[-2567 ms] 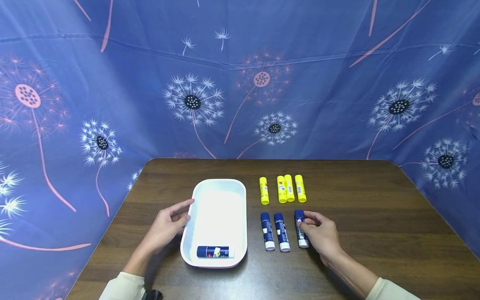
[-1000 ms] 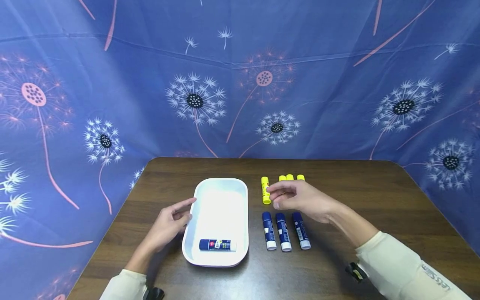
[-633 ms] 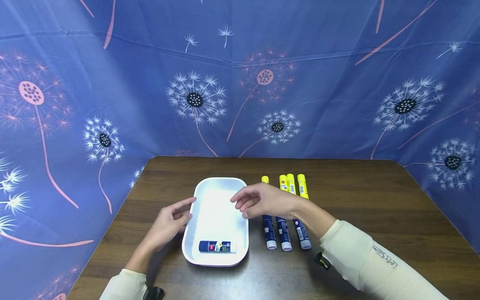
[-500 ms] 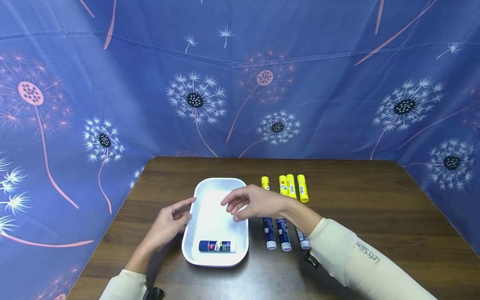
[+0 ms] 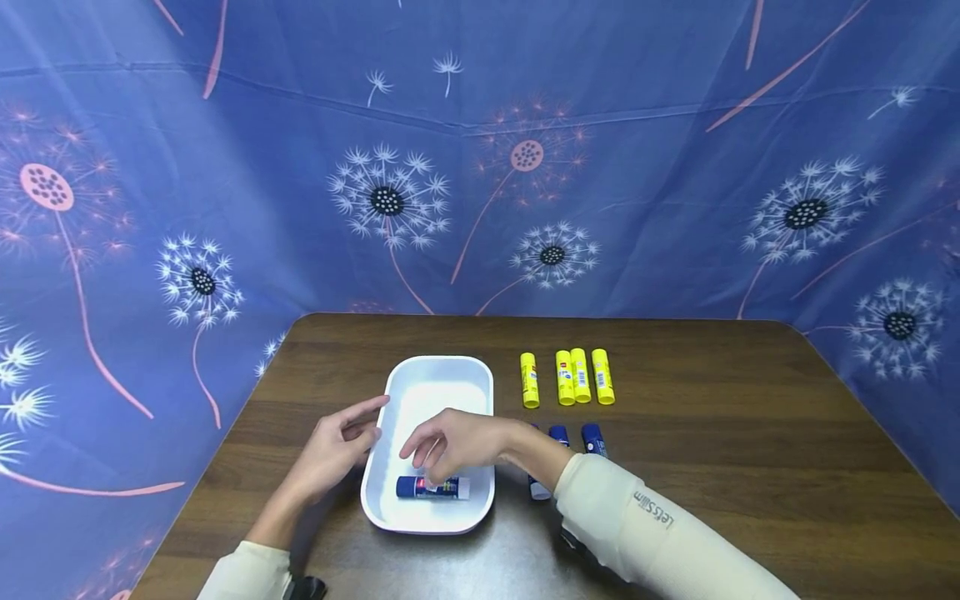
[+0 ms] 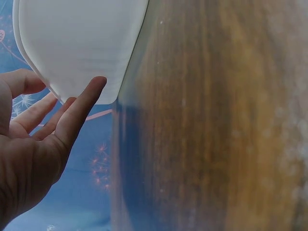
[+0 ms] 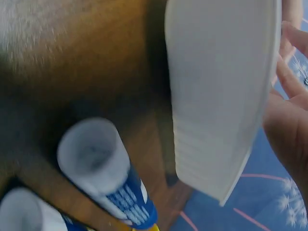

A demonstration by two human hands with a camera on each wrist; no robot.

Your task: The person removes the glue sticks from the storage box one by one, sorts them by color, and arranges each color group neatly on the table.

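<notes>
A navy glue stick with a white end [image 5: 453,488] lies crosswise near the front of a white tray [image 5: 372,500]. Over it hovers my right hand [image 5: 457,442], fingers loosely bent, the thumb tip overlapping the stick's label; whether it touches cannot be told. The right wrist view shows that hand [image 7: 288,120] beyond the tray's rim, its fingertips mostly hidden. On the tray's left side rests my left hand [image 5: 333,450], fingers relaxed against the edge. In the left wrist view its thumb [image 6: 79,113] lies along the tray's outer wall [image 6: 86,43].
Several yellow glue sticks [image 5: 529,381] lie in a row at the back, right of the tray. Nearer, 3 navy glue sticks [image 5: 593,438] are partly covered by my right forearm. A patterned blue cloth [image 5: 637,125] hangs behind the wooden table [image 5: 712,400].
My right hand let go of the rightmost navy glue stick, moved left past the yellow ones, then came down over the stick in the tray. My left hand stayed at the tray's edge.
</notes>
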